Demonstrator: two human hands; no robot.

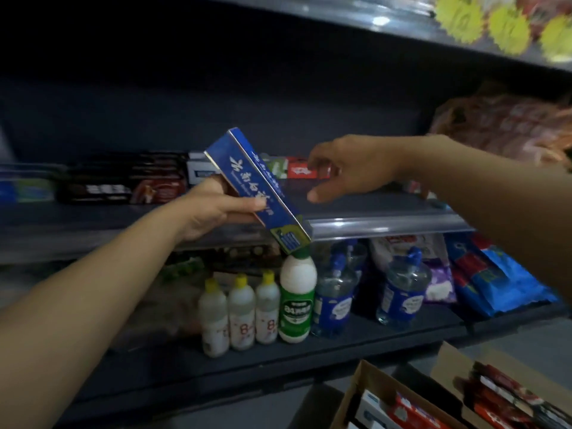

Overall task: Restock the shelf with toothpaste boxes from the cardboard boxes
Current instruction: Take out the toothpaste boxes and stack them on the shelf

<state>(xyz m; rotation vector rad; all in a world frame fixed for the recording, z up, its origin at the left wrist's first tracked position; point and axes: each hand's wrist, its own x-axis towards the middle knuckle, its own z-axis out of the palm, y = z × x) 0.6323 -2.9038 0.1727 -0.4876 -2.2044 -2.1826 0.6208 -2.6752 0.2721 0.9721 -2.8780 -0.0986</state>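
Toothpaste box (258, 190), blue, is tilting mid-frame above the shelf (371, 222), left hand (213, 209) gripping it; right hand (349, 168) is reaching over shelf, fingers (315, 164) loosely spread, holding nothing.

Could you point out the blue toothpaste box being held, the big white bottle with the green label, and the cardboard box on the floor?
Blue rectangular toothpaste box (247, 178), head view, on its printed face.
White plastic bottle with green label (296, 308), head view, on the label.
Brown cardboard box (353, 394), head view, on its left wall.
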